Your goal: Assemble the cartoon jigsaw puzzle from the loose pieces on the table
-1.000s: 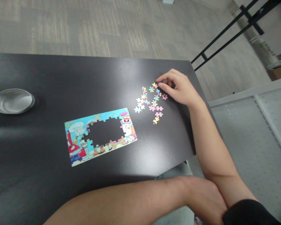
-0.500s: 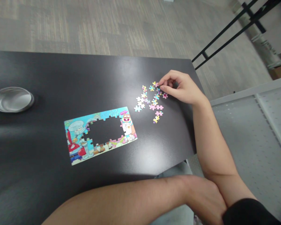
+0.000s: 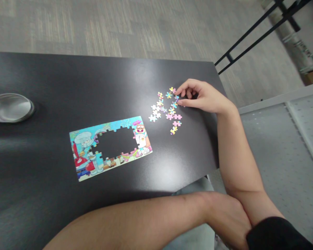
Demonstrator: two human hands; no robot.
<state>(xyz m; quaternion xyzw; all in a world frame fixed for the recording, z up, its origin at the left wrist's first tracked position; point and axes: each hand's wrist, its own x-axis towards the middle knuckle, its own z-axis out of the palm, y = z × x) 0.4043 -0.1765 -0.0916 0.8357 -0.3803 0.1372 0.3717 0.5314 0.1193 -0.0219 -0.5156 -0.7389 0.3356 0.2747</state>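
My right hand (image 3: 195,94) is over the right side of a scattered group of loose jigsaw pieces (image 3: 156,113). Its thumb and index finger are apart, with the tips at the pieces and no piece visibly lifted between them. Some pieces are partly hidden by the fingers. To the left lies a partly assembled jigsaw puzzle (image 3: 87,152), a cartoon frame with a hole in its middle. My left forearm crosses the lower view, and my left hand (image 3: 231,222) rests against my right arm near the elbow, its fingers hidden.
A round, shiny shallow dish (image 3: 11,108) stands at the left of the dark table (image 3: 94,83). Past the table's right edge are a black metal frame (image 3: 250,34) and a grey panel (image 3: 281,156). Carpeted floor shows beyond the far edge.
My right thumb has shifted slightly toward me, now covering most of a pink piece that showed before. The view has shifted slightly; the assembled frame and other pieces keep their arrangement.
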